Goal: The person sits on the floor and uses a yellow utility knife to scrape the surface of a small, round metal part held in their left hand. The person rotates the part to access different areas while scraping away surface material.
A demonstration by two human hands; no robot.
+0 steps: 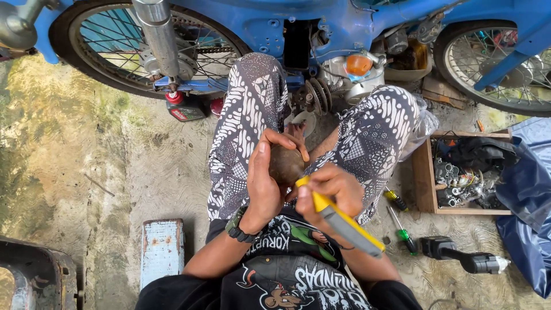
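Note:
My left hand (265, 178) is wrapped around a round, brown, dirty metal part (285, 165), held between my knees. My right hand (330, 192) grips a yellow and grey utility knife (341, 221), its front end touching the lower right side of the part. I sit on the ground in patterned trousers (252, 109), facing a blue motorbike (344, 23) with its engine area (344, 77) exposed. A dark band sits on my left wrist (238, 229).
A wooden box (426, 172) of dark parts stands at the right, beside a blue tarp (528, 189). Two screwdrivers (402, 227) and a black power tool (459, 255) lie on the concrete. An oil bottle (185, 109) stands under the left wheel (143, 46). A light-blue stool (162, 250) is at lower left.

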